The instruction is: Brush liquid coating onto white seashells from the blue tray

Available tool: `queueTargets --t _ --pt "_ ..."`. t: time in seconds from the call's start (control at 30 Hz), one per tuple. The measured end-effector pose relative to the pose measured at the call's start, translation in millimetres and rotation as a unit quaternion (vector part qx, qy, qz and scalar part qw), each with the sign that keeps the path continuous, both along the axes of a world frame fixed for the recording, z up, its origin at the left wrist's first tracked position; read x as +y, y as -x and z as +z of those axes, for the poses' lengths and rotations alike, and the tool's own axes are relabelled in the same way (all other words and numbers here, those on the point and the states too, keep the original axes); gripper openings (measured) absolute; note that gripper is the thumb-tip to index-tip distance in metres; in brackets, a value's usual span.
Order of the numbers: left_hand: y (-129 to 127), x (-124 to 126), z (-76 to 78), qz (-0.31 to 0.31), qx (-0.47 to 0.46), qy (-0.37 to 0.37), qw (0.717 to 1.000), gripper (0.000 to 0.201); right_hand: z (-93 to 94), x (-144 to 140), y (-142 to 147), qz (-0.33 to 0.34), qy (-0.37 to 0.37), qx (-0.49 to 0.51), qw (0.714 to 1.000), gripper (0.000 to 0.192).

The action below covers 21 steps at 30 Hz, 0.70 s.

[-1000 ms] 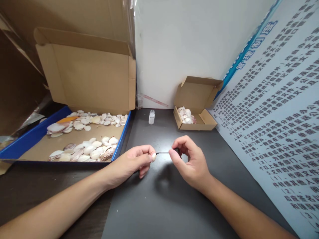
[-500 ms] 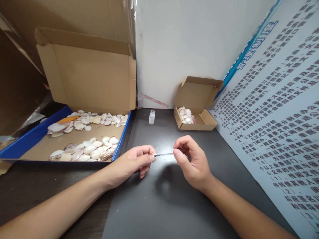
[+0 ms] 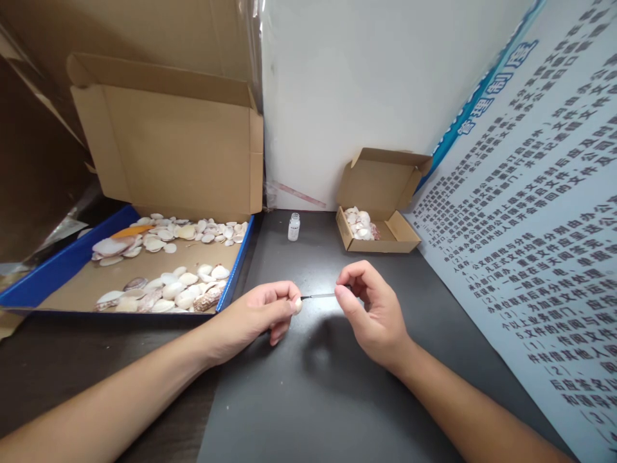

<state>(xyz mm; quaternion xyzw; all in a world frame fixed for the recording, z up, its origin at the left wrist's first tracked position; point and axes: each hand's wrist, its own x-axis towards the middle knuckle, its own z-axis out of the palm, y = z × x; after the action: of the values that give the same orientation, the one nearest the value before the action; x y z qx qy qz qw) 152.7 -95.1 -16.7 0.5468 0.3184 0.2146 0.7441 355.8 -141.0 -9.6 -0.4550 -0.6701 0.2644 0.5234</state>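
Observation:
Between thumb and fingers of my left hand [image 3: 272, 308] is a small pale seashell [image 3: 297, 306], mostly covered by the fingertips. My right hand [image 3: 371, 308] is closed on a thin brush [image 3: 321, 296] with a light stem and a dark tip. The brush points left, its tip at the upper edge of the shell; whether it touches I cannot tell. Both hands are above the dark grey mat [image 3: 289, 399]. Beyond them stands a small glass bottle [image 3: 294, 227] with a white label and no cap on its neck.
On the left, a blue-edged cardboard box [image 3: 187, 154] lies open with several shells [image 3: 176, 289] in two groups. A smaller open cardboard box [image 3: 385, 246] at the back right holds more shells [image 3: 359, 225]. A printed board [image 3: 540, 225] leans along the right side.
The seashell has turned a little in my left fingers and shows more of its pale surface. The brush has risen slightly. The boxes and the bottle have stayed put.

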Motion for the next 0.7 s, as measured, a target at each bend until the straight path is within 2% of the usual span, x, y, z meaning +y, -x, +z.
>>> queueTargets --t 0.57,0.7 --pt "0.4 0.6 -1.1 -0.007 0.002 -0.006 1.000 0.026 0.6 2.1 1.1 -0.004 0.008 -0.008 1.000 0.009" --pt "0.9 0.7 -1.4 -0.010 0.001 -0.004 1.000 0.025 1.6 2.1 1.2 0.021 0.012 0.004 1.000 0.006"
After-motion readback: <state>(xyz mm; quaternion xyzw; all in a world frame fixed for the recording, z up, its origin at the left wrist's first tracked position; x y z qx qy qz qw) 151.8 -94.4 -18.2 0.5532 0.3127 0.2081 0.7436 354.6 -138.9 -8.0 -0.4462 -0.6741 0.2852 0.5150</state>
